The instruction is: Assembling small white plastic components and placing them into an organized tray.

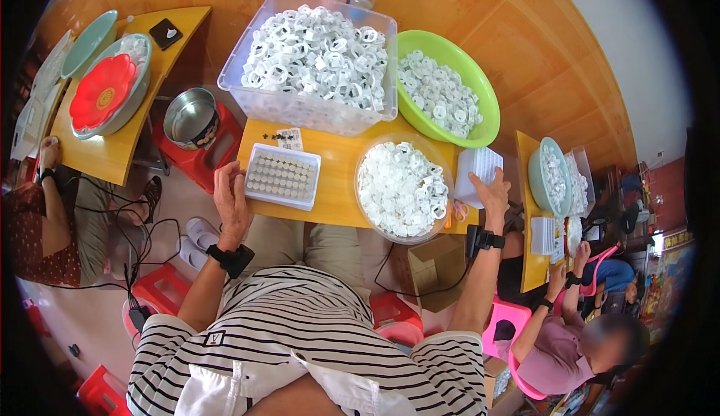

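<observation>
A white rectangular tray [307, 200] holds several rows of small round beige-grey pieces [280, 175]. My left hand [231, 200] is at the tray's left side, fingers extended and nothing seen in them; whether it touches the rim I cannot tell. At the right table edge stands a white box with a gridded top [480, 166]. My right hand [492, 195] reaches to its near right corner with fingers spread, the fingertips at the box. Between the hands, a round clear bowl [390, 234] is heaped with small white plastic parts [397, 184].
Behind stand a large clear bin [307, 109] and a green basin [489, 109], both full of white parts. Pink scissors [460, 210] lie by the bowl; small black pieces [277, 137] lie behind the tray. Co-workers sit at tables left [112, 154] and right [534, 266].
</observation>
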{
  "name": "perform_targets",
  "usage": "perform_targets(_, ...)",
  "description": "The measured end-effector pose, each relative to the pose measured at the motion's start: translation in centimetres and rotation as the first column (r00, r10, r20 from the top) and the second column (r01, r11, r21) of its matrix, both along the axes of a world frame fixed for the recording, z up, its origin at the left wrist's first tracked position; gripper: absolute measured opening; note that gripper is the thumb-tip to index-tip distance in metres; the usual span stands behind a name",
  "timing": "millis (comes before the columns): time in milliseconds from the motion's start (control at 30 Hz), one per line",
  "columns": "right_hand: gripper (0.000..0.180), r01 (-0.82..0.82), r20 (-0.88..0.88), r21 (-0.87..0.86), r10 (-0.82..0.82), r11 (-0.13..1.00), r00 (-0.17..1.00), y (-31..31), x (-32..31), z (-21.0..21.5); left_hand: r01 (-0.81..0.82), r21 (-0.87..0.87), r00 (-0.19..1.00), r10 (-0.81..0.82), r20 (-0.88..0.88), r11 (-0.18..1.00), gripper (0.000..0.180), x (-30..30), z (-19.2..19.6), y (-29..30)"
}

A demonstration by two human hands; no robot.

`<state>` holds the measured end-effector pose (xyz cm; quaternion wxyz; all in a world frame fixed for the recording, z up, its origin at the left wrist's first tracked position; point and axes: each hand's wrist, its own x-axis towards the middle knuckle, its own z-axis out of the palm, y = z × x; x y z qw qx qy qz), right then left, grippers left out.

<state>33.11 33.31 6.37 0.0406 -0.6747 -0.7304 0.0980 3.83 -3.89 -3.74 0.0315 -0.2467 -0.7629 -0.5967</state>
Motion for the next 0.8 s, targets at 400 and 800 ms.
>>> perform_targets(400, 0.093, -0.064, 0.124, 0.043, 0.058, 0.997, 0.991, -0.5, -0.1, -1.0, 0.018, 0.09, 1.0, -0.018, 0.006, 0.996, 0.023, -0.3, -0.8, -0.2)
perform_targets(800, 0.032, -0.231, -0.261, 0.636, 0.487, 0.736, 0.833, -9.6, -1.3, -1.0, 0.0, 0.099, 1.0, -0.003, 0.029, 0.995, 0.022, -0.5, -1.1, 0.0)
